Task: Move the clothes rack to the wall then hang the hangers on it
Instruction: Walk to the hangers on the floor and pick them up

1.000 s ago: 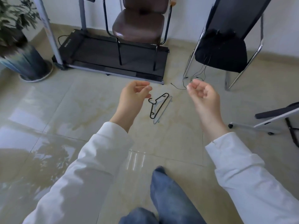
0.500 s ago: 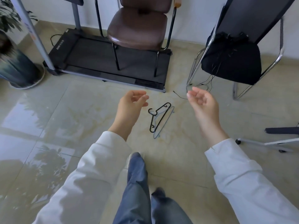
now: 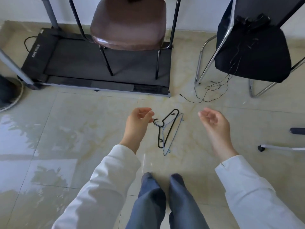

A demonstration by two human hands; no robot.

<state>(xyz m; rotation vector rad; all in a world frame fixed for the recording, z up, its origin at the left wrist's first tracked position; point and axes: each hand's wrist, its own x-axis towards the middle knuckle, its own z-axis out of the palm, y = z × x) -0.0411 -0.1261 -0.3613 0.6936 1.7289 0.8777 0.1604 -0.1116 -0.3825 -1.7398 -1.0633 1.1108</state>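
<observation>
Two hangers lie overlapped on the tiled floor straight ahead: a black hanger [image 3: 167,128] and a pale blue hanger [image 3: 173,134] under it. My left hand [image 3: 137,123] hovers just left of the black hanger's hook, fingers curled and apart, holding nothing. My right hand [image 3: 213,124] hangs to the right of the hangers, palm turned inward, fingers loosely apart and empty. A wheeled white foot of the clothes rack [image 3: 280,147] shows at the right edge; the rest of the rack is out of frame.
A black treadmill [image 3: 82,66] lies against the wall with a brown chair [image 3: 128,25] standing on it. A black chair with chrome legs [image 3: 252,50] and trailing thin wires [image 3: 208,91] stands at right. A plant pot [image 3: 8,95] sits at far left. My legs [image 3: 165,204] are below.
I have stepped closer to the hangers and both feet now stand together. Both hands dropped lower toward the floor; the left one came close to the black hanger's hook.
</observation>
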